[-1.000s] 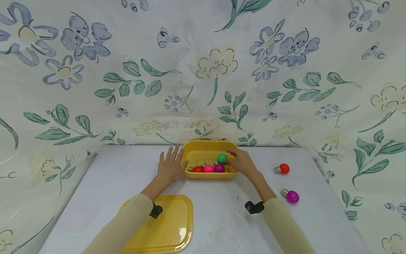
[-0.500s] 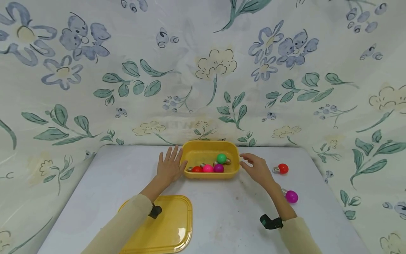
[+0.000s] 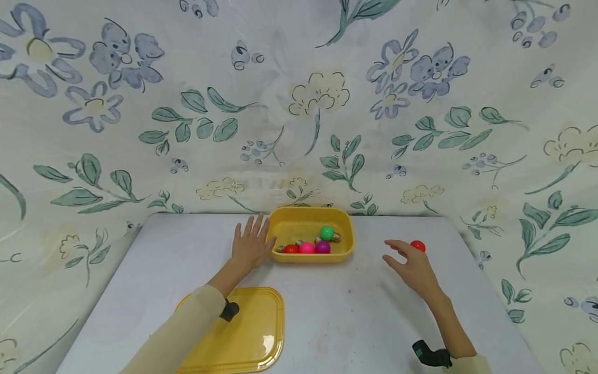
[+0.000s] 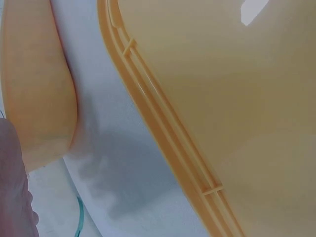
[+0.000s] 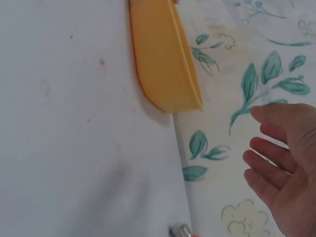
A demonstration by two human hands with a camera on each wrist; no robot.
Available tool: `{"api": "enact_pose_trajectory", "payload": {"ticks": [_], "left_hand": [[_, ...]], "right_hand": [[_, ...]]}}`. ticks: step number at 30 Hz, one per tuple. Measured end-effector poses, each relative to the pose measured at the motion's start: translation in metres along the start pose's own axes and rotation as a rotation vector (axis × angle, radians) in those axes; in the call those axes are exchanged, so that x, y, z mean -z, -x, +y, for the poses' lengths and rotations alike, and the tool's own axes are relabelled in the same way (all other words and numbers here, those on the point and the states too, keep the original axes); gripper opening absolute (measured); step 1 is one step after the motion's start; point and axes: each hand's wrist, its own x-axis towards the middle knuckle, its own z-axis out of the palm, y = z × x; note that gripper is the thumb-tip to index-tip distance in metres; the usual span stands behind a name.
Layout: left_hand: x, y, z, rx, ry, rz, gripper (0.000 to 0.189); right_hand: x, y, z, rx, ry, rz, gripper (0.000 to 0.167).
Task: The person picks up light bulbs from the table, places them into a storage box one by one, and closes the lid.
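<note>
A yellow plastic container (image 3: pixel 310 258) holds several small light bulbs: a green bulb (image 3: pixel 327 233), a red bulb (image 3: pixel 290 249), a pink bulb (image 3: pixel 307 248) and a purple bulb (image 3: pixel 322 247). My left hand (image 3: pixel 249 244) rests with straight fingers at the container's left side. To the right of the container, my right hand (image 3: pixel 416 267) hovers over the table, fingers loosely bent and holding nothing. Another red bulb (image 3: pixel 418 245) shows just behind it, partly hidden. In the right wrist view, a bulb's metal base (image 5: pixel 180 229) appears at the bottom edge.
A yellow lid-like tray (image 3: pixel 252 332) lies on the white table (image 3: pixel 327 311) at the front left, partly under my left forearm. A floral cloth (image 3: pixel 299 130) hangs right behind the table's far edge.
My right hand let go of the green bulb inside the container and moved right to the loose red bulb. The purple bulb on the table is now hidden behind my right hand and arm. The left hand stayed.
</note>
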Motion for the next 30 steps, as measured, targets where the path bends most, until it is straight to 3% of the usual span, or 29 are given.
{"api": "enact_pose_trajectory", "payload": {"ticks": [12, 21, 30], "left_hand": [[-0.002, -0.002, -0.001, 0.002, -0.011, 0.005, 0.067], [-0.001, -0.001, -0.001, 0.009, 0.002, 0.000, 0.067], [0.001, 0.001, 0.000, 0.014, 0.009, -0.011, 0.067]], "right_hand": [[0.026, 0.043, 0.031, -0.049, 0.066, 0.051, 0.041], [0.037, 0.061, 0.051, -0.294, 0.101, -0.094, 0.049], [0.035, 0.069, 0.068, -0.311, 0.083, -0.134, 0.053]]}}
